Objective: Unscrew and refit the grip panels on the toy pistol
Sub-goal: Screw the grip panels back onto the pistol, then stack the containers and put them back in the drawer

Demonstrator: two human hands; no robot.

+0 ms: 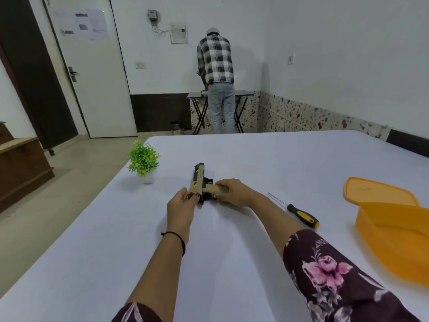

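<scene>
Toy pistol (200,182) lies flat on the white table (232,252), left hand (183,203) pinching its rear end, right hand (234,191) closed over the grip, apparently steadying it, while the screwdriver (299,214) lies nearby unused.

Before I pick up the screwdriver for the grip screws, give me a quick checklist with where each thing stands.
1. Toy pistol lying flat on the table: ok.
2. Left hand steadying the rear end: ok.
3. Right hand free for the tool: not ok, it grips the handle.
4. Screwdriver within reach, right of the pistol: ok.
5. Orange container open for screws: ok, with the lid behind it.
6. Grip screws visible: cannot tell.
</scene>
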